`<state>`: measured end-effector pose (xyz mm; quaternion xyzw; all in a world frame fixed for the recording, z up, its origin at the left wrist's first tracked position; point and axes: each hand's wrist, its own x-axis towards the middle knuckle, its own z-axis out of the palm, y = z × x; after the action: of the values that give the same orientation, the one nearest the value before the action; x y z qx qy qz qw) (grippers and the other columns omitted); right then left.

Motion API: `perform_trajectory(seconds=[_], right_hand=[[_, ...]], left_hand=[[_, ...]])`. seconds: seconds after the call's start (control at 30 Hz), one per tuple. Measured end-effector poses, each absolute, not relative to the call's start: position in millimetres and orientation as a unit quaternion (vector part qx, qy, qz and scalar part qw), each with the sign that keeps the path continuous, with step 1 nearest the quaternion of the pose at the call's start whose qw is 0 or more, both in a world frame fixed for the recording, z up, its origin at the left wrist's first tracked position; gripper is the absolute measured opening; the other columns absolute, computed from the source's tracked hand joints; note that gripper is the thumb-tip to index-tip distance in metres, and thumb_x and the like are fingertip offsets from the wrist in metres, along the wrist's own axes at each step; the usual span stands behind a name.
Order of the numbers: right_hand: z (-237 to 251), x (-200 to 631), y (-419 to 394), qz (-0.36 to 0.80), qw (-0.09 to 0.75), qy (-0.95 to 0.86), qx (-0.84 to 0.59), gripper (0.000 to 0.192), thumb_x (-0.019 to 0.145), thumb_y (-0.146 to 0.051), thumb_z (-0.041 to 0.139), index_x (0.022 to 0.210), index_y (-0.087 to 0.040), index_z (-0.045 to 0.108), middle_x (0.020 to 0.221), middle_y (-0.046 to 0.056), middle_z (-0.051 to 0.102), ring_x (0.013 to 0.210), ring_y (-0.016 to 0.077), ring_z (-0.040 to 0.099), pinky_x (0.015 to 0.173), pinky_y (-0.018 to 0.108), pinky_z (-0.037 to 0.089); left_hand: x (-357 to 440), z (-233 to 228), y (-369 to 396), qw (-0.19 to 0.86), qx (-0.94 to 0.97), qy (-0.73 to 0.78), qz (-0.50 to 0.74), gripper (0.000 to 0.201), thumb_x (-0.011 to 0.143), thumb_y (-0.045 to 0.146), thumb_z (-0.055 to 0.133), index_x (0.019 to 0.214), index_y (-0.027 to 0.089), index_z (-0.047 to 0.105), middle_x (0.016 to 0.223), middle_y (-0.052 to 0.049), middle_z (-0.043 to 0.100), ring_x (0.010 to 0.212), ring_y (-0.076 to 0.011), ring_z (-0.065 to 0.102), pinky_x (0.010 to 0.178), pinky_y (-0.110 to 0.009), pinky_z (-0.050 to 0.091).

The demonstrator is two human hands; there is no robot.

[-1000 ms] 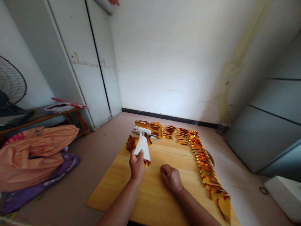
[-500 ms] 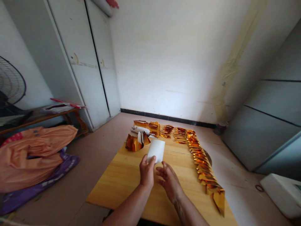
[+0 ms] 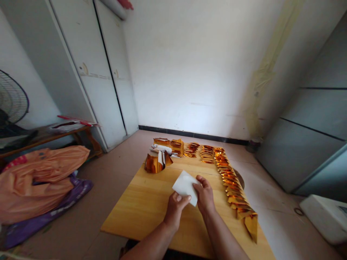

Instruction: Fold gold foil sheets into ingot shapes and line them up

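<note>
A white sheet of paper (image 3: 185, 185) is held tilted above the wooden table, one corner pointing away from me. My left hand (image 3: 175, 207) pinches its near left edge, thumb on top. On the right edge my right hand (image 3: 204, 193) grips it too, with the thumb over the top face and the fingers beneath, mostly hidden. Beyond the paper stands a stack of gold foil sheets (image 3: 153, 164) with white sides showing. A long row of folded gold foil pieces (image 3: 231, 180) runs down the right side of the table.
The wooden table (image 3: 130, 206) carries more folded foil pieces (image 3: 207, 154) at its far side, near a white roll (image 3: 162, 148) and another foil stack (image 3: 177, 147). An orange cloth bundle (image 3: 46, 177) lies on the floor at left; a white box (image 3: 325, 218) stands at right.
My right hand has moved up and taken hold of the paper's right edge. The paper has turned and come lower, nearer to me.
</note>
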<state>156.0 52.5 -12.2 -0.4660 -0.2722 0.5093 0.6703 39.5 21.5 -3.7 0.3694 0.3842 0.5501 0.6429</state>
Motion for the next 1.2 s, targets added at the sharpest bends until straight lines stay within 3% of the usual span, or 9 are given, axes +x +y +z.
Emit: perform_trajectory(seconds=[0.13, 0.2, 0.3, 0.37, 0.43, 0.57, 0.8, 0.97, 1.2], right_hand=[[-18, 174, 53, 0.465, 0.565, -0.448, -0.514, 0.041, 0.058, -0.022, 0.059, 0.099, -0.019, 0.056, 0.080, 0.000, 0.061, 0.063, 0.0147, 0.055, 0.053, 0.024, 0.043], [-22, 182, 51, 0.419, 0.506, -0.552, -0.513, 0.036, 0.058, -0.018, 0.055, 0.094, -0.019, 0.059, 0.091, 0.003, 0.063, 0.080, 0.0189, 0.059, 0.065, 0.029, 0.047], [-27, 187, 47, 0.330, 0.435, -0.676, -0.494, 0.036, 0.058, -0.012, 0.051, 0.091, -0.020, 0.062, 0.114, 0.007, 0.059, 0.109, 0.0221, 0.053, 0.091, 0.036, 0.042], [-29, 188, 44, 0.312, 0.408, -0.713, -0.477, 0.038, 0.061, -0.010, 0.050, 0.096, -0.021, 0.062, 0.119, 0.007, 0.057, 0.114, 0.0214, 0.051, 0.097, 0.037, 0.039], [-29, 188, 41, 0.303, 0.401, -0.724, -0.472, 0.037, 0.065, -0.012, 0.051, 0.100, -0.021, 0.062, 0.122, 0.008, 0.055, 0.116, 0.0213, 0.050, 0.098, 0.037, 0.038], [-28, 187, 36, 0.233, 0.363, -0.736, -0.522, 0.031, 0.074, -0.018, 0.055, 0.104, -0.020, 0.062, 0.129, 0.010, 0.050, 0.110, 0.0209, 0.053, 0.089, 0.034, 0.044], [-19, 176, 8, 0.009, 0.206, -0.814, -0.544, 0.016, 0.079, -0.018, 0.058, 0.094, -0.022, 0.064, 0.127, 0.010, 0.055, 0.111, 0.0273, 0.048, 0.089, 0.042, 0.039], [-13, 163, -21, 0.069, 0.206, -0.856, -0.469, 0.036, 0.074, -0.040, 0.068, 0.106, -0.024, 0.062, 0.127, 0.008, 0.054, 0.112, 0.0258, 0.046, 0.092, 0.040, 0.035], [-23, 159, -29, 0.077, 0.226, -0.854, -0.462, 0.009, 0.084, -0.024, 0.059, 0.090, -0.026, 0.066, 0.107, 0.003, 0.066, 0.096, 0.0190, 0.053, 0.085, 0.032, 0.035]], left_hand=[[19, -10, 37, 0.621, 0.349, 0.440, 0.547, 0.060, 0.068, 0.042, 0.067, 0.119, 0.013, 0.056, 0.085, -0.006, 0.069, 0.075, -0.0182, 0.065, 0.064, -0.026, 0.050], [9, -17, 45, 0.611, 0.371, 0.478, 0.510, 0.074, 0.064, 0.033, 0.068, 0.132, 0.015, 0.044, 0.069, 0.001, 0.065, 0.058, -0.0127, 0.060, 0.051, -0.021, 0.044], [2, -24, 51, 0.601, 0.455, 0.492, 0.436, 0.078, 0.060, 0.017, 0.061, 0.136, 0.019, 0.041, 0.075, 0.001, 0.066, 0.049, -0.0091, 0.054, 0.041, -0.018, 0.037], [2, -27, 53, 0.582, 0.507, 0.496, 0.397, 0.066, 0.058, 0.010, 0.055, 0.124, 0.018, 0.055, 0.090, -0.004, 0.068, 0.059, -0.0120, 0.060, 0.047, -0.020, 0.044], [3, -28, 54, 0.533, 0.566, 0.489, 0.395, 0.061, 0.056, 0.004, 0.049, 0.113, 0.018, 0.063, 0.109, -0.006, 0.066, 0.087, -0.0181, 0.064, 0.067, -0.025, 0.052], [1, -26, 56, 0.366, 0.709, 0.487, 0.355, 0.073, 0.054, -0.004, 0.043, 0.120, 0.022, 0.060, 0.137, -0.003, 0.050, 0.126, -0.0193, 0.044, 0.105, -0.032, 0.038], [-5, -17, 45, 0.125, 0.814, 0.539, 0.175, 0.050, 0.072, 0.009, 0.050, 0.117, 0.025, 0.061, 0.142, -0.004, 0.043, 0.117, -0.0271, 0.047, 0.097, -0.042, 0.039], [-3, -12, 38, 0.092, 0.808, 0.561, 0.155, 0.045, 0.075, 0.012, 0.049, 0.116, 0.025, 0.062, 0.145, -0.005, 0.038, 0.116, -0.0274, 0.045, 0.094, -0.043, 0.036], [-8, -21, 46, 0.113, 0.818, 0.518, 0.223, 0.034, 0.072, 0.008, 0.052, 0.097, 0.025, 0.069, 0.127, -0.005, 0.055, 0.110, -0.0236, 0.048, 0.092, -0.039, 0.039]])
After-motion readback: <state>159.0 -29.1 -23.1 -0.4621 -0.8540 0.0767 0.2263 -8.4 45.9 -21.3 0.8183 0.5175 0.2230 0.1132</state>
